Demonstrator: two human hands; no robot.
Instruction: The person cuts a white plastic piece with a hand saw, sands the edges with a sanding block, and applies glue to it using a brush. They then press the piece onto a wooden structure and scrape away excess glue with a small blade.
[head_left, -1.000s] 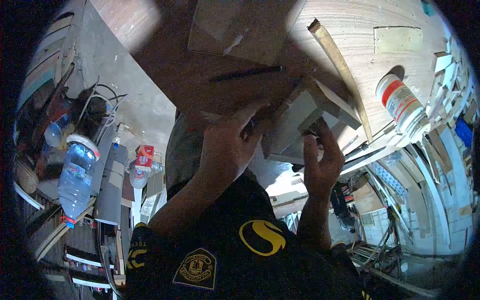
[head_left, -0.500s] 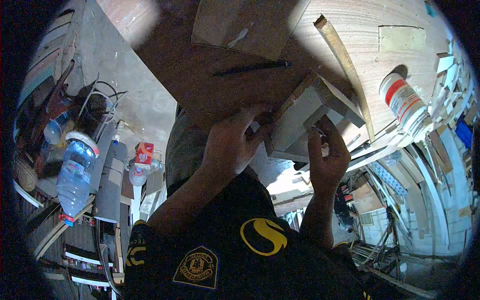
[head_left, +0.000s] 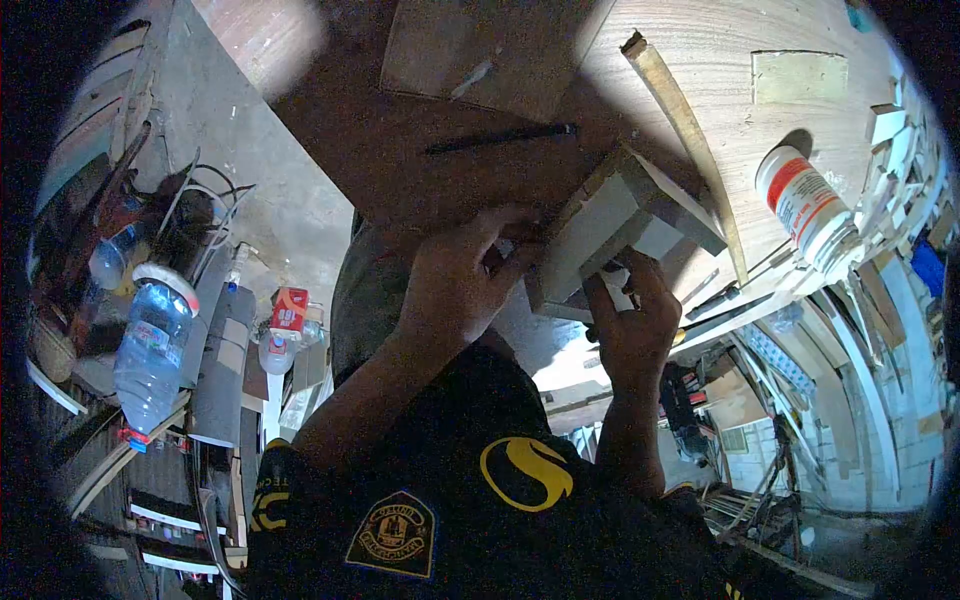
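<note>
A small open box of pale boards (head_left: 590,230) sits tilted on the dark shaded part of the table, with a divider-like piece inside. My left hand (head_left: 460,275) is closed at the box's left side, its fingertips in shadow against the board. My right hand (head_left: 640,315) reaches into the open side from the lower right, its thumb and fingers bent close together near the inner wall. What those fingers hold, if anything, is hidden. Beyond the box lies a dark pen-like stick (head_left: 500,139).
A curved wooden strip (head_left: 690,130) lies right of the box. A white tub with a red band (head_left: 800,195) stands farther right, near a pale rectangular piece (head_left: 800,77). A flat board (head_left: 480,50) lies at the back. Plastic bottles (head_left: 155,350) are at far left, beyond the table edge.
My right hand has moved down and left inside the box, toward its near end. The box has shifted and tilted slightly. My left hand stays at its side.
</note>
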